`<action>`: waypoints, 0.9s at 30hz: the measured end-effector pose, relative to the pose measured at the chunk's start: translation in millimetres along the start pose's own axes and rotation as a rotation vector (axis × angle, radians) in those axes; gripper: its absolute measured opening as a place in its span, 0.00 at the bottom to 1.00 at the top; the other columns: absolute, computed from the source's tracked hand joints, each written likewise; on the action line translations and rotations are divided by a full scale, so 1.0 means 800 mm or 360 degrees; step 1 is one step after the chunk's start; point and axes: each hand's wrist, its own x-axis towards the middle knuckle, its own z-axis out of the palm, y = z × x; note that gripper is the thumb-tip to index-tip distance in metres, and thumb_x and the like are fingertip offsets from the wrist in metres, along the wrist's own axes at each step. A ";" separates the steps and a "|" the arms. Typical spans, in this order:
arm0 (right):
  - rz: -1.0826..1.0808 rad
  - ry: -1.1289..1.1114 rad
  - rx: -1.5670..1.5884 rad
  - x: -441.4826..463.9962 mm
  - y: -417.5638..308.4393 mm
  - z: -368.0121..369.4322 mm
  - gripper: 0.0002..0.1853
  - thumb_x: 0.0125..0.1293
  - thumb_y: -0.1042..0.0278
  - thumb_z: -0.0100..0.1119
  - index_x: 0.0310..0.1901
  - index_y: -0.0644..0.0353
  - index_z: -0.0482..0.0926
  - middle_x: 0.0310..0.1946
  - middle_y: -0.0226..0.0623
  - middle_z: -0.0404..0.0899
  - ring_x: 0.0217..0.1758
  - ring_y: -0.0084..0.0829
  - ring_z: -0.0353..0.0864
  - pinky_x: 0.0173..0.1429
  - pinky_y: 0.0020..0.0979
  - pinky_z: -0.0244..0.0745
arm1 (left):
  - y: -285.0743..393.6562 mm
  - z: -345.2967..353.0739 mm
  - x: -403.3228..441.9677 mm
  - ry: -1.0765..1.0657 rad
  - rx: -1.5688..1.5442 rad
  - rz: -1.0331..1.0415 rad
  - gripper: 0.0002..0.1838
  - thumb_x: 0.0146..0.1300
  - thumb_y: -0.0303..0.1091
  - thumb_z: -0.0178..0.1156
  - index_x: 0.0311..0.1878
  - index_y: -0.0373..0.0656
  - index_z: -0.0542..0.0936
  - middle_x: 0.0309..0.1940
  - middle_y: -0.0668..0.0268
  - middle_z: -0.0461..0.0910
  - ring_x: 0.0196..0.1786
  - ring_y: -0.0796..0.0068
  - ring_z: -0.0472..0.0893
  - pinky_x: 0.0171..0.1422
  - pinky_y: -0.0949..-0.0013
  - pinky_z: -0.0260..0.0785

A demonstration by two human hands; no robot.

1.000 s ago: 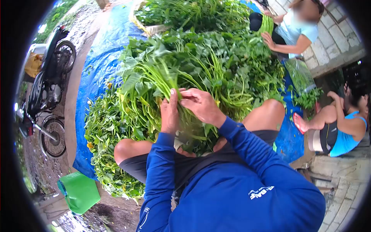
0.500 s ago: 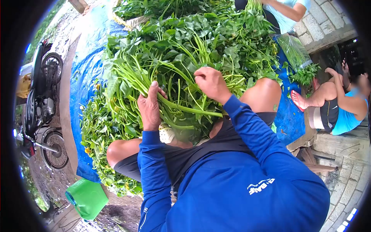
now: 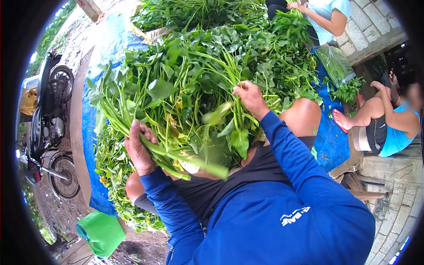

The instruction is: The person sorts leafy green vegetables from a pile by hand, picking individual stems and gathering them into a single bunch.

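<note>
My left hand [image 3: 140,148] is closed around a bunch of long-stemmed leafy greens [image 3: 115,112], its thick cut ends pointing down and right over my lap. To the right, my right hand [image 3: 251,98] pinches more green stems [image 3: 235,79] where they rise out of the pile. In front of me spreads a large heap of leafy greens [image 3: 207,48], tangled, with a few yellow leaves among them. A blurred leaf and the stem ends show between my hands.
A blue tarp [image 3: 90,145] lies under the heap. A green plastic container [image 3: 101,234] stands at lower left, near a parked motorcycle [image 3: 51,123]. One person [image 3: 327,20] holds greens at the top right; another person [image 3: 399,126] sits at the right beside a clear bag of greens [image 3: 335,64].
My left hand has moved left and down with its bunch, away from my right hand. My right hand has shifted slightly right and down and now grips several stems.
</note>
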 end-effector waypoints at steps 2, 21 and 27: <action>-0.0016 -0.0129 0.0337 -0.018 -0.049 0.002 0.13 0.75 0.66 0.69 0.55 0.61 0.80 0.41 0.30 0.88 0.45 0.20 0.86 0.46 0.24 0.75 | 0.006 -0.005 -0.001 0.0026 0.0057 -0.0005 0.13 0.77 0.41 0.68 0.41 0.43 0.78 0.27 0.70 0.76 0.25 0.81 0.75 0.26 0.76 0.70; -0.0551 -0.0203 0.0067 -0.155 -0.151 0.072 0.18 0.70 0.72 0.73 0.60 0.66 0.88 0.46 0.39 0.90 0.42 0.23 0.85 0.46 0.27 0.82 | -0.052 0.052 -0.020 -0.0309 0.0391 -0.0006 0.22 0.74 0.48 0.70 0.49 0.34 0.87 0.33 0.65 0.84 0.32 0.75 0.82 0.38 0.69 0.75; -0.0328 -0.0698 0.0077 -0.173 -0.148 0.091 0.17 0.71 0.67 0.73 0.57 0.67 0.89 0.42 0.44 0.89 0.40 0.28 0.87 0.46 0.31 0.81 | -0.068 0.080 -0.034 -0.0397 0.0416 -0.0202 0.14 0.73 0.37 0.74 0.52 0.37 0.89 0.39 0.70 0.89 0.37 0.81 0.84 0.43 0.73 0.77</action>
